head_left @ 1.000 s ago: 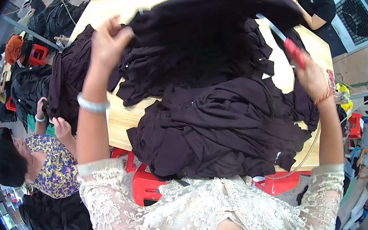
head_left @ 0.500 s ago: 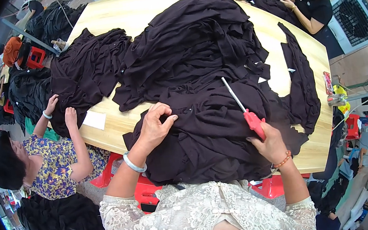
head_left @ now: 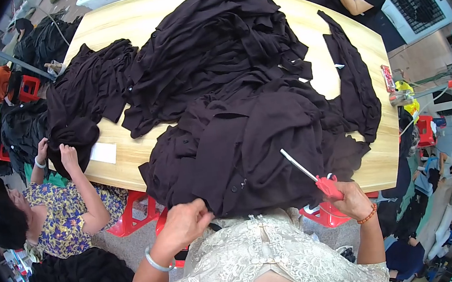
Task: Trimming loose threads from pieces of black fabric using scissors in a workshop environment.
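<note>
At seven o'clock our left hand [head_left: 186, 223] pinches the shirt [head_left: 257, 145]; at four, our right hand [head_left: 352, 200] grips the tool [head_left: 327, 186], which could snag the shirt if dipped.

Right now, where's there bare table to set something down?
The table is bare at its far left, beyond the left garments and middle pile; a narrower strip lies between that pile and the long garment at right. It's crowded in front, where the near heap spreads before your left hand and right hand.
</note>
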`<state>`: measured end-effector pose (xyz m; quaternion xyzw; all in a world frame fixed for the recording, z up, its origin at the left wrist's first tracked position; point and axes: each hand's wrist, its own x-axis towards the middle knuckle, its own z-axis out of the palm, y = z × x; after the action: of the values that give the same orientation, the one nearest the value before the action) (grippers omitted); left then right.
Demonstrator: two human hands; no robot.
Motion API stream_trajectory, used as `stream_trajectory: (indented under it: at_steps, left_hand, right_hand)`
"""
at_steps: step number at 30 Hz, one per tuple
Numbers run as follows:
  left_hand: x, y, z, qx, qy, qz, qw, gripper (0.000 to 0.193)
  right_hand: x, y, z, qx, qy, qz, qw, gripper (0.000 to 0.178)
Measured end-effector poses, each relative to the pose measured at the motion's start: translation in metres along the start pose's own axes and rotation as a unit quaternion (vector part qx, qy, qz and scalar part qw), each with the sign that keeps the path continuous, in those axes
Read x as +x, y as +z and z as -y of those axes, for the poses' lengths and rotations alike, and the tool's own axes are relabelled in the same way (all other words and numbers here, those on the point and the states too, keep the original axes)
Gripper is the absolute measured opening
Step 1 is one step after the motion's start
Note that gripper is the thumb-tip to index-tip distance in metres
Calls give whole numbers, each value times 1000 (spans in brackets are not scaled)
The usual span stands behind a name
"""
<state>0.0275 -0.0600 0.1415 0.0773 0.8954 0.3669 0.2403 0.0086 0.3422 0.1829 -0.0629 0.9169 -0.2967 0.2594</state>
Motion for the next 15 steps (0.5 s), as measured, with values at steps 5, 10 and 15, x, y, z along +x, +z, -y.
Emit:
stream_trajectory:
  at_steps: [5, 10, 15]
  left_hand:
    - [44, -2, -39, -241, 84, -166, 952, 21]
    - [79, 40, -63, -97, 279, -137, 945, 28]
    - [59, 71, -89, -158, 379, 73, 909, 19]
  right_hand:
    - [28, -10, 12, 14, -39, -219, 975, 15]
    - [134, -14, -1, -98, -128, -335, 928, 37]
    - [197, -2, -14, -88, -100, -283, 950, 18]
